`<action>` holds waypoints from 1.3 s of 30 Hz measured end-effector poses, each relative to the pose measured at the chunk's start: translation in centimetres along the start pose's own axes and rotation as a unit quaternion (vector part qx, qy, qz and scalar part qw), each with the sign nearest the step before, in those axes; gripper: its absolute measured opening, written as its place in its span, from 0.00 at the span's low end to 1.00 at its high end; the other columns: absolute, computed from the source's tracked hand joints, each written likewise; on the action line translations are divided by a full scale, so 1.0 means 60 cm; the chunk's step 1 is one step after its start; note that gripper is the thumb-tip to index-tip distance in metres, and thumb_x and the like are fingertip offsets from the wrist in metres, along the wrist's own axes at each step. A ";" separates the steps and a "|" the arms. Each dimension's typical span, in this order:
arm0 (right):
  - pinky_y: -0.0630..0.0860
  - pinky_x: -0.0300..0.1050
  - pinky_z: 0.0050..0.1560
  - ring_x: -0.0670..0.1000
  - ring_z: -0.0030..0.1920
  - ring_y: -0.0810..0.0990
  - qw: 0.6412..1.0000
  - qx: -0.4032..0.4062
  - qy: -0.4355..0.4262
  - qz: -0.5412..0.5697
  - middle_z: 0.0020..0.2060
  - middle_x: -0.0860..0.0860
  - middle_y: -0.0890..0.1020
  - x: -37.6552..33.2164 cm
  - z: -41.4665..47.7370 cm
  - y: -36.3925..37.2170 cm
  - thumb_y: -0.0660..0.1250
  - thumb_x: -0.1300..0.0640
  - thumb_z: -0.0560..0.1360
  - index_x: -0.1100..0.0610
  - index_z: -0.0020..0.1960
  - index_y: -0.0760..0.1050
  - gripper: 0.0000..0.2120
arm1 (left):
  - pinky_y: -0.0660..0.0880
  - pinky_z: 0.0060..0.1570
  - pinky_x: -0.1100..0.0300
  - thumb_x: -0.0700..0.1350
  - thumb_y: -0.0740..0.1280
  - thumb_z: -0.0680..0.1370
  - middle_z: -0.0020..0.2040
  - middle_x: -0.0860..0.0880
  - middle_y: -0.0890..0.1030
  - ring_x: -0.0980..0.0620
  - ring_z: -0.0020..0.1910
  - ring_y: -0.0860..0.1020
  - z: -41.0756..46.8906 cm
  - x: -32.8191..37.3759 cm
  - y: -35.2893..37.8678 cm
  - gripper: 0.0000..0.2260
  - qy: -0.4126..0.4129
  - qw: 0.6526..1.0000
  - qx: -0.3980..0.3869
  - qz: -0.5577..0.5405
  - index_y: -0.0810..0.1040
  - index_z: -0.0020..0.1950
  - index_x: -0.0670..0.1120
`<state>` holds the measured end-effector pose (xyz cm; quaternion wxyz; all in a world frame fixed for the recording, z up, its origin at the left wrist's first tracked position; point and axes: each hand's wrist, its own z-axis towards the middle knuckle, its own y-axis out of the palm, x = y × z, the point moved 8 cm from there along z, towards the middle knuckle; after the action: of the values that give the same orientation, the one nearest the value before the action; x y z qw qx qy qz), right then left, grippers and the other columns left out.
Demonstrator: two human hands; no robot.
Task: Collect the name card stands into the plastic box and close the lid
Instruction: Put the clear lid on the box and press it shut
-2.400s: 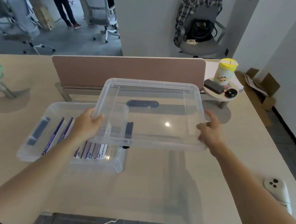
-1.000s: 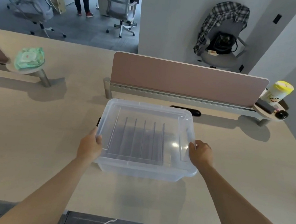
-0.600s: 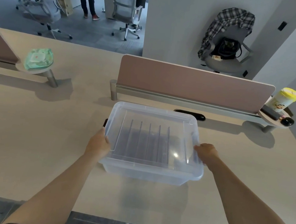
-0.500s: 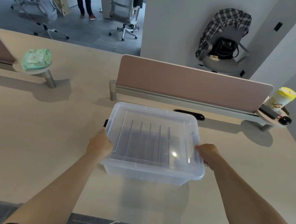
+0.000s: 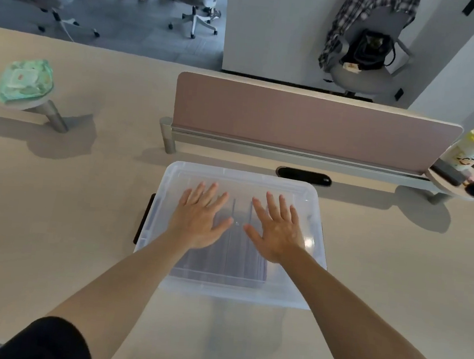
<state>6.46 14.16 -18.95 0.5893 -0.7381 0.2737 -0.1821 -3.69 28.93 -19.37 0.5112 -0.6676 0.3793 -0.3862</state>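
A clear plastic box (image 5: pixel 235 291) stands on the beige desk in front of me, with its transparent lid (image 5: pixel 241 178) lying on top. Through the lid I make out several name card stands (image 5: pixel 234 262) lying in rows inside. My left hand (image 5: pixel 198 219) lies flat on the left half of the lid, fingers spread and straight. My right hand (image 5: pixel 276 228) lies flat on the right half in the same way. A dark latch handle (image 5: pixel 143 219) shows on the box's left side.
A pink divider panel (image 5: pixel 309 122) runs behind the box, with a black cable slot (image 5: pixel 303 176) at its foot. A yellow-capped wipes canister (image 5: pixel 471 150) and dark items sit on a small shelf at right. A green wipes pack (image 5: pixel 25 81) sits on a shelf at left.
Both hands left the lid's short edges, where they gripped it, and now lie flat side by side on top of the lid. The box has not shifted.
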 end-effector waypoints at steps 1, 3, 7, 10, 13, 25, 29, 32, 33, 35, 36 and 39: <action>0.36 0.59 0.77 0.57 0.79 0.33 1.000 0.001 0.002 -0.010 0.79 0.51 0.35 0.003 0.005 0.008 0.31 0.29 0.74 0.43 0.80 0.35 0.37 | 0.39 0.76 0.44 0.70 0.40 0.76 0.80 0.52 0.37 0.46 0.78 0.35 0.004 -0.001 0.007 0.33 -0.004 1.000 0.001 0.013 0.39 0.79 0.59; 0.34 0.61 0.76 0.58 0.78 0.30 1.000 0.003 0.000 -0.023 0.78 0.51 0.32 0.009 0.016 0.024 0.29 0.28 0.72 0.42 0.79 0.31 0.38 | 0.39 0.76 0.43 0.72 0.38 0.76 0.79 0.52 0.34 0.47 0.77 0.32 0.008 -0.003 0.020 0.33 -0.010 0.999 0.017 0.026 0.35 0.77 0.60; 0.31 0.62 0.75 0.58 0.76 0.27 0.999 0.020 -0.007 -0.027 0.77 0.51 0.30 0.012 0.035 0.035 0.33 0.28 0.75 0.41 0.78 0.30 0.36 | 0.40 0.75 0.42 0.71 0.37 0.76 0.79 0.51 0.33 0.46 0.77 0.31 0.019 -0.003 0.029 0.33 -0.007 0.999 0.034 0.040 0.33 0.77 0.60; 0.31 0.62 0.75 0.59 0.76 0.28 0.999 0.024 -0.003 -0.034 0.77 0.52 0.30 0.014 0.039 0.035 0.34 0.28 0.76 0.42 0.78 0.30 0.36 | 0.40 0.76 0.42 0.71 0.37 0.76 0.79 0.50 0.33 0.46 0.77 0.32 0.023 0.000 0.028 0.34 -0.011 0.998 0.032 0.052 0.34 0.78 0.58; 0.31 0.63 0.75 0.59 0.76 0.27 0.999 0.018 0.000 -0.036 0.77 0.52 0.30 0.011 0.035 0.026 0.33 0.28 0.75 0.42 0.78 0.29 0.36 | 0.39 0.75 0.42 0.72 0.35 0.75 0.79 0.49 0.32 0.45 0.77 0.30 0.019 0.003 0.020 0.34 -0.017 0.998 0.013 0.055 0.33 0.78 0.58; 0.35 0.65 0.75 0.61 0.76 0.28 0.998 0.045 -0.046 -0.025 0.78 0.53 0.32 0.002 0.025 -0.006 0.37 0.26 0.75 0.41 0.80 0.36 0.37 | 0.35 0.74 0.41 0.74 0.35 0.73 0.79 0.54 0.33 0.42 0.76 0.29 -0.001 0.007 -0.001 0.32 -0.012 0.999 0.032 0.021 0.29 0.74 0.65; 0.37 0.65 0.76 0.61 0.78 0.33 0.998 0.051 -0.047 -0.015 0.80 0.53 0.37 0.005 0.033 0.020 0.36 0.24 0.74 0.40 0.79 0.38 0.39 | 0.36 0.74 0.39 0.74 0.36 0.74 0.78 0.53 0.31 0.42 0.75 0.28 0.003 0.008 0.018 0.33 -0.012 0.999 0.030 0.033 0.30 0.75 0.63; 0.36 0.64 0.76 0.61 0.78 0.33 0.998 0.056 -0.038 -0.011 0.79 0.53 0.37 0.006 0.044 0.025 0.37 0.24 0.74 0.40 0.79 0.38 0.39 | 0.38 0.74 0.38 0.73 0.36 0.75 0.78 0.51 0.32 0.41 0.76 0.29 0.011 0.005 0.019 0.33 -0.017 0.998 0.035 0.045 0.31 0.76 0.62; 0.35 0.64 0.76 0.60 0.78 0.32 0.998 0.050 -0.035 -0.012 0.79 0.53 0.36 0.007 0.048 0.024 0.37 0.24 0.74 0.40 0.79 0.37 0.39 | 0.38 0.74 0.38 0.73 0.36 0.75 0.78 0.51 0.32 0.41 0.76 0.29 0.016 0.003 0.020 0.33 -0.016 0.998 0.032 0.045 0.31 0.76 0.62; 0.33 0.63 0.75 0.60 0.77 0.30 0.999 0.027 -0.033 -0.034 0.78 0.53 0.33 0.009 0.054 0.027 0.36 0.24 0.73 0.40 0.78 0.33 0.39 | 0.38 0.74 0.38 0.73 0.36 0.75 0.79 0.51 0.33 0.40 0.76 0.30 0.021 0.003 0.021 0.33 -0.012 0.998 0.028 0.052 0.31 0.76 0.62; 0.33 0.63 0.75 0.60 0.77 0.29 0.999 0.019 -0.029 -0.040 0.78 0.52 0.31 0.010 0.055 0.027 0.35 0.24 0.73 0.40 0.78 0.31 0.39 | 0.38 0.74 0.38 0.73 0.35 0.75 0.79 0.51 0.33 0.40 0.76 0.30 0.022 0.002 0.020 0.33 -0.015 0.998 0.029 0.052 0.31 0.76 0.62; 0.34 0.63 0.75 0.60 0.77 0.30 0.998 0.006 -0.037 -0.042 0.78 0.52 0.31 0.009 0.056 0.012 0.36 0.25 0.74 0.40 0.78 0.32 0.38 | 0.38 0.74 0.39 0.73 0.36 0.74 0.78 0.52 0.33 0.41 0.77 0.32 0.028 -0.001 0.014 0.33 -0.019 0.998 0.005 0.054 0.33 0.76 0.63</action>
<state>8.74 16.26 -20.49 0.5954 -0.7513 0.2191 -0.1816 -2.28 29.47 -20.52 0.5419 -0.6505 0.4034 -0.3471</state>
